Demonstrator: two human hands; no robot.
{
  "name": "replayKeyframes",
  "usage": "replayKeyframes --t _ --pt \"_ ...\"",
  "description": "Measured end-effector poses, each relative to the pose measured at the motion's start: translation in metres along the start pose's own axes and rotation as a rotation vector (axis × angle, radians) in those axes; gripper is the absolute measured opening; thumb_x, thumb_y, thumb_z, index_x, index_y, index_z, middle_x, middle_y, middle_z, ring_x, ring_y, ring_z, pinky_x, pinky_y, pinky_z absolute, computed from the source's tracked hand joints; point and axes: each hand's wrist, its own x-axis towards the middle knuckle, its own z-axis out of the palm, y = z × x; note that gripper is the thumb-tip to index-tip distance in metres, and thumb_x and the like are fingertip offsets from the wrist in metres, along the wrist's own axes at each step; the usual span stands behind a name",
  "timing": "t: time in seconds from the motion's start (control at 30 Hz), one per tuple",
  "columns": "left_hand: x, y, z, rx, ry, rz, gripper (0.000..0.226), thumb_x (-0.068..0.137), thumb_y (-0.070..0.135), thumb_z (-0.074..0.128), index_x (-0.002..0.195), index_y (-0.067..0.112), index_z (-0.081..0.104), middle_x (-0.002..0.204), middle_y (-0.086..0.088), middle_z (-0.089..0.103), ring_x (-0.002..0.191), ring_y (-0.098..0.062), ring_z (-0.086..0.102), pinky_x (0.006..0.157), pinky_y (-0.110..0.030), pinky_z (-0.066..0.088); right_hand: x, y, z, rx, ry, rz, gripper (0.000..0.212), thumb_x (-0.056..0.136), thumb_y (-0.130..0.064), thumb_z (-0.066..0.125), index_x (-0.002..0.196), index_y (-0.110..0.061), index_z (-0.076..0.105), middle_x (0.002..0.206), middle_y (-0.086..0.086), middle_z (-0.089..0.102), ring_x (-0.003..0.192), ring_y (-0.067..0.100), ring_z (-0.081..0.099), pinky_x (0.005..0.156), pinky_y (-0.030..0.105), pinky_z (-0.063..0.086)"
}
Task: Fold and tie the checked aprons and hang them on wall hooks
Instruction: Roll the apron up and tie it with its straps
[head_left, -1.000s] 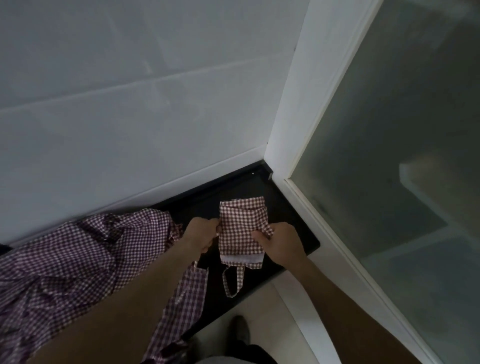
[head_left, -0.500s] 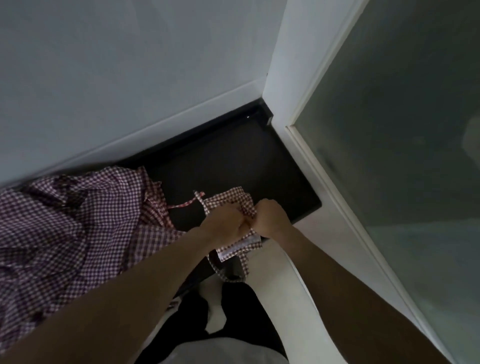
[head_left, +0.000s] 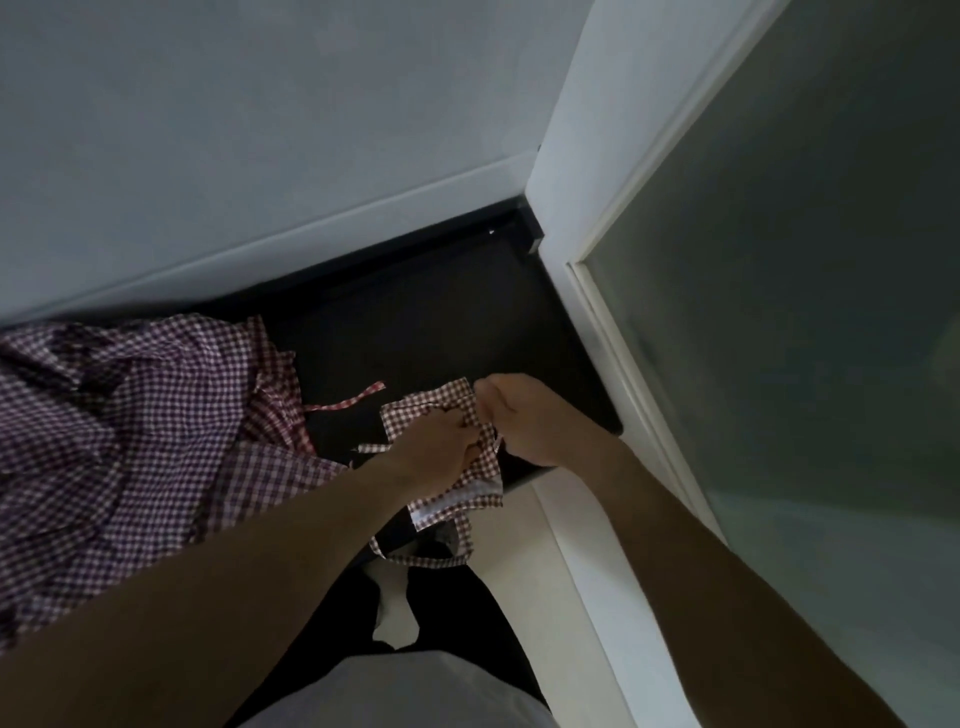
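A small folded red-and-white checked apron (head_left: 451, 499) lies at the front edge of a black counter (head_left: 447, 312). My left hand (head_left: 436, 452) lies on top of it with fingers curled into the cloth. My right hand (head_left: 524, 415) grips its right side, where a strap end seems pinched. One thin strap (head_left: 349, 401) trails left across the counter and a strap loop (head_left: 441, 556) hangs over the edge. A heap of unfolded checked aprons (head_left: 130, 441) covers the counter's left part.
A pale wall (head_left: 260, 156) rises behind the counter. A white door frame (head_left: 582, 171) with a frosted glass panel (head_left: 805, 286) closes off the right side. Pale floor and my dark trousers show below the counter edge. No hooks are in view.
The flat folded apron has been bunched between my hands, which came together and then drew slightly apart. A strap now trails left on the counter. The camera has tilted down.
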Motion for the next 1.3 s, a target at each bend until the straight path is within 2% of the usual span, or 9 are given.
replayKeyframes --t 0.23,0.37,0.47,0.6,0.7,0.87,1.07,1.17,1.3 --pt "0.003 -0.006 0.009 -0.122 0.033 -0.055 0.039 0.103 0.032 0.043 0.133 0.01 0.053 0.131 -0.01 0.057 0.108 -0.022 0.059 0.096 -0.038 0.05 0.022 0.013 0.036 0.433 0.031 -0.017 0.017 0.104 -0.02 0.046 0.107 -0.013 0.062 0.094 0.0 0.063 0.087 0.011 0.061 0.078 0.025 0.049" --pt "0.005 -0.004 -0.003 -0.186 -0.039 -0.065 0.029 0.099 0.031 0.053 0.114 0.009 0.064 0.118 -0.01 0.065 0.106 -0.023 0.061 0.096 -0.037 0.047 0.024 0.039 0.044 1.436 -0.016 0.124 0.049 0.079 -0.003 0.062 0.126 -0.005 0.051 0.088 0.012 0.058 0.074 0.022 0.057 0.071 0.034 0.048" --pt "0.006 -0.004 -0.018 -0.325 -0.133 -0.106 0.018 0.092 0.027 0.06 0.099 0.011 0.067 0.106 -0.007 0.068 0.099 -0.02 0.06 0.091 -0.03 0.046 0.022 0.045 0.057 1.683 0.058 0.198 0.035 0.082 -0.009 0.052 0.116 -0.006 0.054 0.085 0.013 0.056 0.073 0.023 0.053 0.075 0.037 0.045" --pt "0.004 -0.003 -0.018 -0.375 -0.15 -0.118 0.037 0.087 0.04 0.071 0.115 0.016 0.067 0.107 0.001 0.067 0.1 -0.014 0.06 0.093 -0.028 0.046 0.028 0.039 0.057 1.53 0.064 0.273 0.021 0.098 -0.005 0.04 0.111 -0.005 0.057 0.075 0.012 0.06 0.066 0.022 0.052 0.065 0.034 0.046" --pt "0.005 0.002 -0.013 -0.291 -0.088 -0.092 0.028 0.097 0.039 0.058 0.105 0.014 0.067 0.103 0.004 0.066 0.1 -0.008 0.055 0.102 -0.028 0.04 0.029 0.032 0.039 0.955 0.02 0.2 0.009 0.097 -0.006 0.055 0.098 -0.009 0.063 0.067 0.005 0.065 0.057 0.017 0.059 0.054 0.033 0.052" --pt "0.006 0.009 -0.015 -0.252 -0.135 -0.148 0.035 0.103 0.028 0.044 0.131 0.007 0.054 0.09 0.014 0.065 0.117 -0.011 0.054 0.114 -0.036 0.029 0.027 0.007 0.025 0.322 0.129 -0.054 0.012 0.091 -0.016 0.068 0.095 -0.027 0.063 0.1 -0.005 0.068 0.097 0.01 0.066 0.087 0.034 0.057" --pt "0.001 0.006 -0.012 -0.438 -0.014 -0.175 0.042 0.107 0.035 0.033 0.113 0.009 0.065 0.091 0.002 0.071 0.095 -0.014 0.065 0.102 -0.033 0.043 0.019 0.034 0.039 0.369 0.464 0.03 0.013 0.095 -0.014 0.062 0.108 -0.016 0.063 0.096 -0.01 0.065 0.086 -0.002 0.061 0.077 0.017 0.048" --pt "0.002 0.007 -0.013 -0.415 -0.018 -0.232 0.04 0.107 0.031 0.036 0.094 0.009 0.067 0.095 -0.006 0.068 0.094 -0.02 0.063 0.088 -0.029 0.044 0.008 0.059 0.07 0.313 0.418 0.088 0.016 0.088 -0.008 0.063 0.099 -0.019 0.068 0.092 -0.007 0.071 0.087 0.008 0.068 0.085 0.031 0.056" --pt "0.002 0.007 -0.021 -0.462 -0.02 -0.302 0.035 0.104 0.031 0.042 0.102 0.007 0.067 0.106 -0.008 0.065 0.095 -0.02 0.059 0.079 -0.028 0.041 -0.003 0.07 0.089 0.354 0.419 -0.033 0.031 0.08 -0.01 0.08 0.108 -0.015 0.069 0.09 -0.01 0.071 0.085 0.001 0.068 0.079 0.018 0.055"
